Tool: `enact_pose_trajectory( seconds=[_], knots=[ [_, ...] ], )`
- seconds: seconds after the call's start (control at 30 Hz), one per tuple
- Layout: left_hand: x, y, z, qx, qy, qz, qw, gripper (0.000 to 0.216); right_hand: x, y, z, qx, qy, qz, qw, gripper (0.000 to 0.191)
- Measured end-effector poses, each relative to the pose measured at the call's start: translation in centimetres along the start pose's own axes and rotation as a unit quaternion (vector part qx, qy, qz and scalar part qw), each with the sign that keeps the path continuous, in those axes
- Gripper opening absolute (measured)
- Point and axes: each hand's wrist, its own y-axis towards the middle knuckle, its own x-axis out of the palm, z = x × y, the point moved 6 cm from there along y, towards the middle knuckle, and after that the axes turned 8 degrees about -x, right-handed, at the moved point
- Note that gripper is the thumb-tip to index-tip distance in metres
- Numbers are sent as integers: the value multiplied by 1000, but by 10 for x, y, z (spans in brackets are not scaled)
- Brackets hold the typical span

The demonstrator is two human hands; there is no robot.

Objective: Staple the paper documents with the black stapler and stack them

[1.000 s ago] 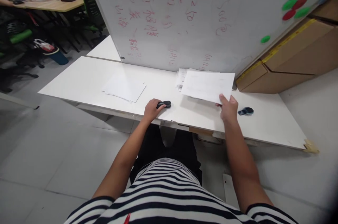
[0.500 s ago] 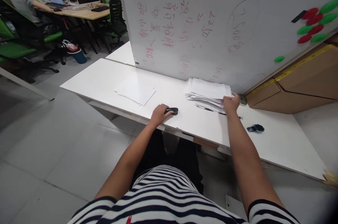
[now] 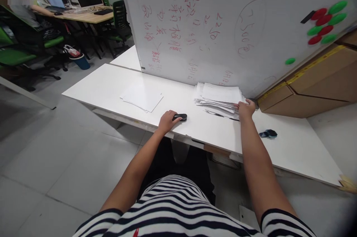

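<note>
Near the middle of the frame, the person's left hand (image 3: 167,121) is curled around the left end of a black stapler (image 3: 182,117), thumb along its near side, with the stapler lying on the white table (image 3: 89,84) close to its front edge. Right of centre, the right hand (image 3: 246,109) is at the right edge of a stack of papers (image 3: 221,93), fingers bent against the sheets; whether it pinches one or merely rests there cannot be told.

The stack sits at the foot of the whiteboard (image 3: 206,36), its layers uneven along the front and left. A thin dark strip (image 3: 220,115), perhaps a pen, lies just in front of it. Left of centre, well apart from the stack, a few loose sheets (image 3: 143,99) lie flat and slightly fanned. At the lower right, a small dark object (image 3: 269,133) rests alone on the table.

The step in hand looks like handling paper at the stack while the stapler is kept under the other hand. Lifting sheets from here would seem to call for a fingertip separating their right edge from the layers below, with the stapler held steady.
</note>
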Motion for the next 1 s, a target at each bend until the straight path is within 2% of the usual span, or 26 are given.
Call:
enact_pose_trajectory(
  seconds=[0.13,0.23,0.3,0.4,0.57,0.77,0.9,1.0],
  knots=[
    [1,0,-1,-4,-3,1,1000,29,0,-17,3,17,-4,-9,1000,72],
    [2,0,-1,-2,-5,2,1000,29,-1,-54,-1,-67,-123,-44,989,76],
    [2,0,-2,-1,-5,3,1000,29,-1,-86,0,-111,-196,-93,970,78],
    [2,0,-1,2,-5,0,1000,30,-4,-129,13,-112,-263,-179,942,80],
    [1,0,-1,-6,-4,-5,1000,28,-14,-172,33,-133,-372,-284,874,68],
    [0,0,1,-7,-5,-13,1000,28,-16,-193,28,-177,-428,-281,841,62],
    [-1,-2,4,-8,-7,-18,1000,31,-13,-197,24,-189,-438,-267,838,61],
    [-1,0,6,4,-37,-58,998,37,-14,-196,24,-197,-438,-257,839,60]
  ],
)
